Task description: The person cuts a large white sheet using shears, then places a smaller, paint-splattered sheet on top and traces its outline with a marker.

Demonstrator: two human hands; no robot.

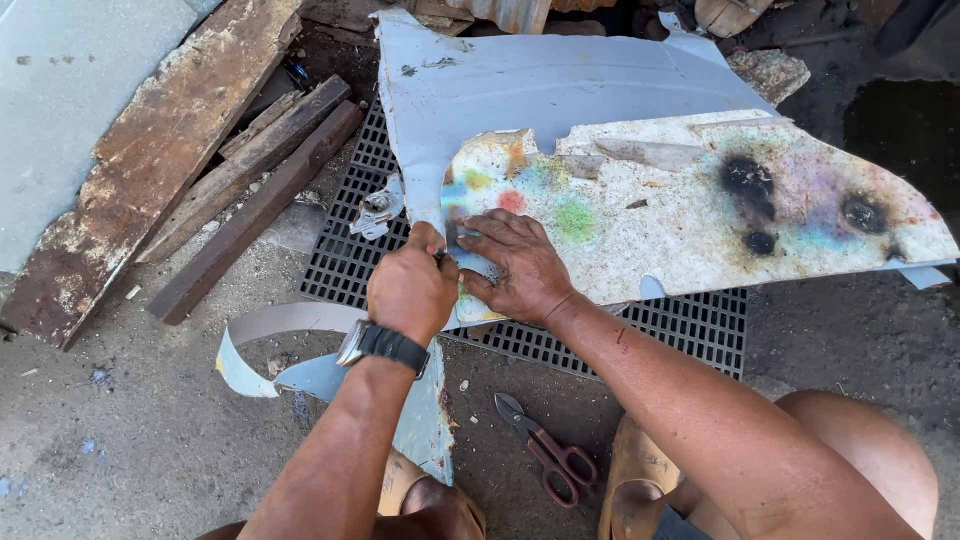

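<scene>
Rusty flat sheet metal (690,215) | both hands (412,290) (520,268) pressing edge | red-handled snips (548,452)

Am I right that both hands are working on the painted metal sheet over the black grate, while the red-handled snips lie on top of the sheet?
Not quite. The head view shows the red-handled snips lying on the ground near the person's feet, not on the sheet. The rest holds: the left hand and right hand are on the painted metal sheet over the black grate.
</scene>
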